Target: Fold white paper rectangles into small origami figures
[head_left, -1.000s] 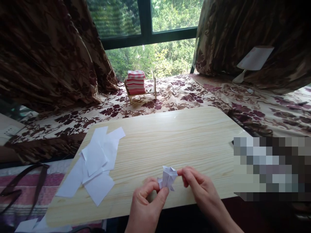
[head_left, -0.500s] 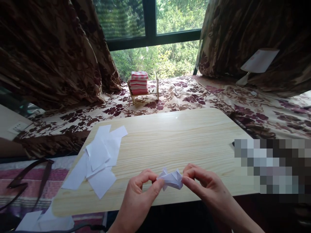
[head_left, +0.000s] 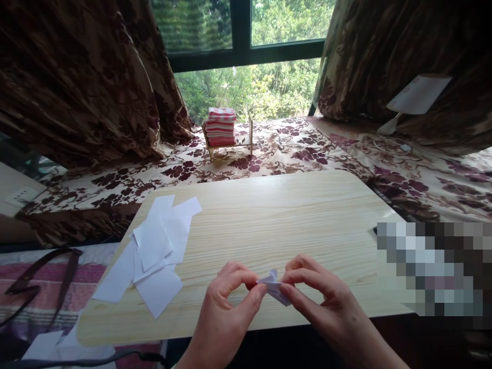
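Note:
A small piece of folded white paper (head_left: 275,288) is held above the front edge of the wooden table (head_left: 269,225). My left hand (head_left: 232,305) pinches its left end between thumb and fingertips. On the other side, the thumb and fingers of my right hand (head_left: 323,292) close on its right end. One folded point sticks up between the two hands; the fingertips cover part of the paper. To the left, several loose white paper sheets (head_left: 159,284) lie overlapping on the tabletop.
Behind the table, a small wooden rack (head_left: 251,138) bears folded pink-striped cloths (head_left: 221,128) on the floral cover. A lamp (head_left: 417,95) stands at the right. More paper (head_left: 82,346) and a dark strap (head_left: 67,277) lie at the left. A blurred-out patch (head_left: 430,269) covers the table's right edge.
My hands have drawn closer together, and the folded paper between them has turned and looks narrower. The right fingers now reach further over it. The view has shifted slightly.

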Tool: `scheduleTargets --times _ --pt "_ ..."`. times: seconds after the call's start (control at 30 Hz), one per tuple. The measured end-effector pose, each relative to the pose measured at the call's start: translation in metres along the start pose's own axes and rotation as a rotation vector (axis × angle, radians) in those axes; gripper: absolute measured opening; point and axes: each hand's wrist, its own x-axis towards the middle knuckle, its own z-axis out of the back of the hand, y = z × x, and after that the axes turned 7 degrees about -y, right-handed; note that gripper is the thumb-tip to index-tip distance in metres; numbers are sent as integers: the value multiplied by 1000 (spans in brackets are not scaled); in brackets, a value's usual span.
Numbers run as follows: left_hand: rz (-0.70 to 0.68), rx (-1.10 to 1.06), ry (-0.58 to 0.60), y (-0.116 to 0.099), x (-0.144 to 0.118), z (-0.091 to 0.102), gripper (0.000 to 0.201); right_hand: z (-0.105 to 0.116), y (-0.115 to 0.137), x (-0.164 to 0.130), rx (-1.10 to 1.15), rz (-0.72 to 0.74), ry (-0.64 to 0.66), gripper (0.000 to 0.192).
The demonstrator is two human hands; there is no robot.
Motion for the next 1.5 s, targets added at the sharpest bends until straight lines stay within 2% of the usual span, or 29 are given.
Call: scheduleTargets --times 0.1,0.3,0.5,0.7,0.83,1.03,1.23,1.5 --pt "3 -13 -23 3 1 -1 11 0 -1 1 16 -18 12 17" --pt "-21 19 3 1 3 -4 17 -3 -5 0 34 6 -50 17" --pt "-36 65 20 1 2 -5 19 -5 -6 2 33 -3 -32 17" --pt "-23 88 9 -3 1 -7 19 -6 -5 2 18 55 -2 23" --pt "-19 22 21 -3 -1 -8 22 -4 -2 1 9 74 25 25" --pt "91 -133 56 -2 1 -5 27 1 -4 4 25 75 71 24" --pt "96 -49 -75 -4 3 -5 24 5 -8 8 -59 42 132 16" --pt "146 -79 -66 -5 3 -6 22 0 -1 8 -10 -26 131 17"
